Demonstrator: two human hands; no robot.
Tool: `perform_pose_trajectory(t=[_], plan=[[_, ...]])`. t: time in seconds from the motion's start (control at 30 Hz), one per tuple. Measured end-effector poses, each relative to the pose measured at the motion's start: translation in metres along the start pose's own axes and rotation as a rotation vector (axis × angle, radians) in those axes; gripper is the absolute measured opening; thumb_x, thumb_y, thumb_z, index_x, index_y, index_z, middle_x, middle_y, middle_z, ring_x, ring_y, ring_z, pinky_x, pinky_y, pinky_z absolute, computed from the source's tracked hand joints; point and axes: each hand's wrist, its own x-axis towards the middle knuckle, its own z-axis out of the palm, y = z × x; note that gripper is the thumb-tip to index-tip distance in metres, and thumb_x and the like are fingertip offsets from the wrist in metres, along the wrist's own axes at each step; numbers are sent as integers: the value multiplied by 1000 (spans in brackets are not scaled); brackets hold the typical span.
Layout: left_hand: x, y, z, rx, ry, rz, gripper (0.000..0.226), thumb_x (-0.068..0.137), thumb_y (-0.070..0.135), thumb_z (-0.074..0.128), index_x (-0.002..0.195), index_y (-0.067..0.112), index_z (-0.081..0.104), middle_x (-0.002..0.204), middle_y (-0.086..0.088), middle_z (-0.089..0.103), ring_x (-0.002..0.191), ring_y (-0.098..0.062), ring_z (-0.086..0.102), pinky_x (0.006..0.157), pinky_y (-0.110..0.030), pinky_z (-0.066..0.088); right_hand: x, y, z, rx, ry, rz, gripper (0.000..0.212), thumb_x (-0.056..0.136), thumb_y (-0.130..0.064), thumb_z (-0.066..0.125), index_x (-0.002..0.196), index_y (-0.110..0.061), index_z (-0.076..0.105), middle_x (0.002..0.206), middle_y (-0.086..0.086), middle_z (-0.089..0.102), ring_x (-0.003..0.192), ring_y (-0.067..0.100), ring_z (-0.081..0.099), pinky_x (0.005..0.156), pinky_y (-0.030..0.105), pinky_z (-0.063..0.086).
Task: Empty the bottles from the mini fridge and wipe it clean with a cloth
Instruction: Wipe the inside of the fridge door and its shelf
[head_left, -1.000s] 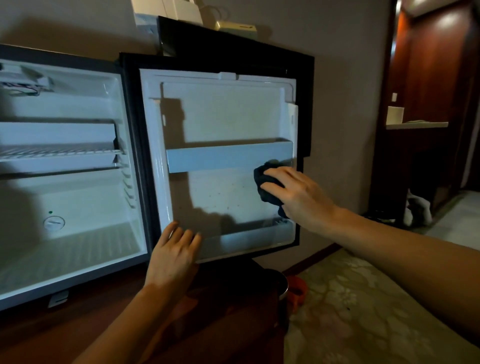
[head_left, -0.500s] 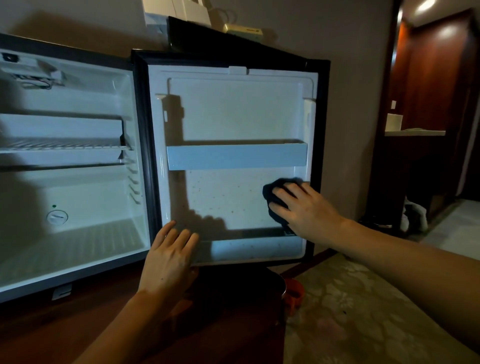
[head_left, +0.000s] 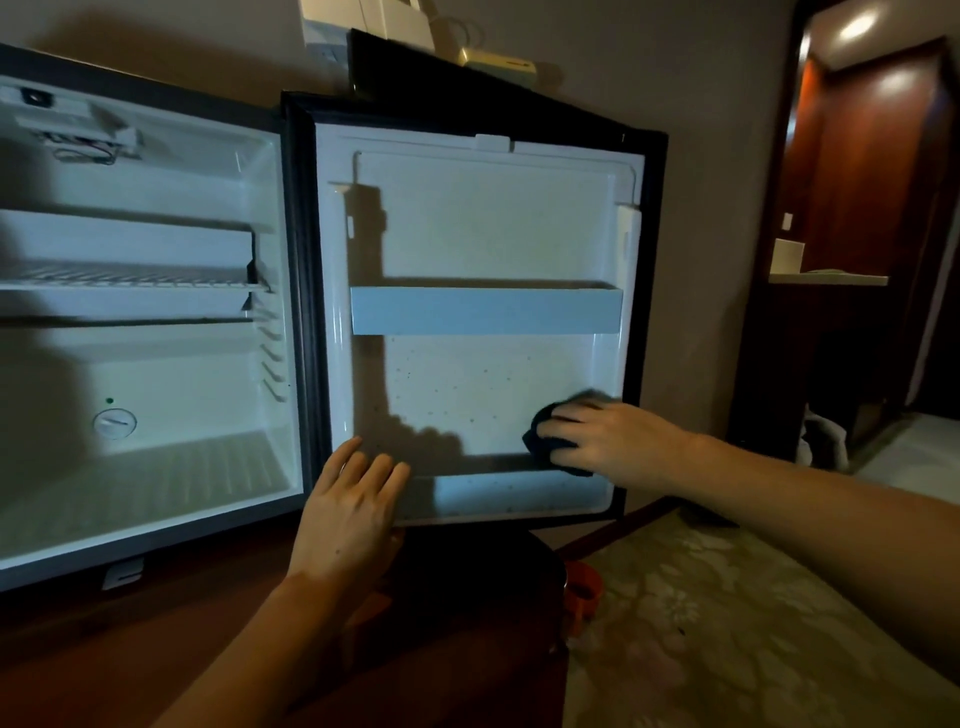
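The mini fridge (head_left: 156, 364) stands open on the left, its white inside lit, with a wire shelf and no bottles in view. Its door (head_left: 483, 234) swings out to the right, inner side facing me, speckled with small dark spots below the door shelf (head_left: 485, 310). My right hand (head_left: 608, 436) presses a dark cloth (head_left: 540, 441) against the lower right of the door's inner panel, fingers curled over it. Fingers straight, my left hand (head_left: 353, 509) rests flat on the door's lower left corner.
A round dial (head_left: 115, 423) sits on the fridge's back wall. An orange object (head_left: 584, 592) and a dark round object lie on the floor under the door. Patterned carpet spreads to the right. White boxes sit on top of the fridge. A dark wooden doorway stands at far right.
My right hand has slid the cloth down the inner door panel, from just under the door shelf to near the bottom ledge. My left hand stays on the door's lower corner.
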Motion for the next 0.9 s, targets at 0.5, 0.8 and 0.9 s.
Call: perform_pose_trajectory(t=[0.5, 0.8, 0.9], plan=[[1, 5, 2, -11, 6, -24, 69, 40, 32, 92, 100, 10, 65, 90, -7, 64, 88, -30, 63, 111, -43, 20, 14, 19, -11, 13, 9, 160, 42, 69, -16, 82, 110, -19, 69, 132, 11, 57, 120, 31, 55, 95, 47, 50], [0, 2, 2, -14, -3, -25, 72, 38, 34, 92, 101, 10, 65, 91, -6, 64, 89, -30, 63, 110, -44, 23, 6, 12, 0, 60, 42, -66, 29, 76, -7, 70, 102, -19, 72, 131, 6, 61, 121, 29, 56, 90, 45, 55], [1, 5, 4, -22, -14, -29, 71, 40, 33, 91, 102, 11, 66, 93, -6, 64, 90, -30, 64, 112, -43, 19, 16, 22, -10, 103, 136, 262, 50, 64, -9, 84, 112, -16, 70, 133, 11, 57, 119, 32, 56, 90, 46, 55]])
